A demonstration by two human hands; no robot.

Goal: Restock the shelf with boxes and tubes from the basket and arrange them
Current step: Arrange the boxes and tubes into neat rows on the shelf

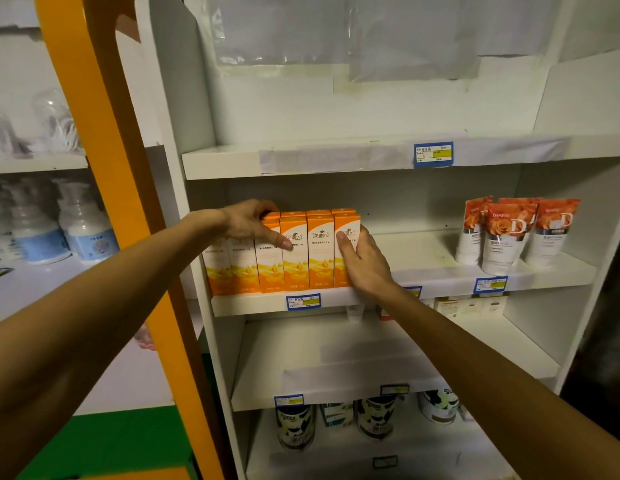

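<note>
Row of orange boxes (284, 252) stands upright on the middle shelf (440, 271), at the left end against the side wall, long axis vertical, fronts facing out. A second rank sits behind; only its tops show.

Left hand (248, 221) comes in from 8 o'clock and lies over the top left of the row, fingers curled onto the box tops, thumb laid across the faces toward 4 o'clock. It grips the tops rather than lifting anything.

Right hand (362, 261) comes in from 5 o'clock and lies flat against the free right end of the row, fingers straight and pointing to 11 o'clock, pressing, holding nothing.

Key relation: the row sits between the two hands, left at 9 o'clock of it, right at 3 o'clock. The open shelf space lies toward 3 o'clock, up to the rose pouches (509, 233), well apart. Judgement: squaring the row calls for a push from the right hand toward 9 o'clock, the left steadying against tipping.

Basket not in view.
</note>
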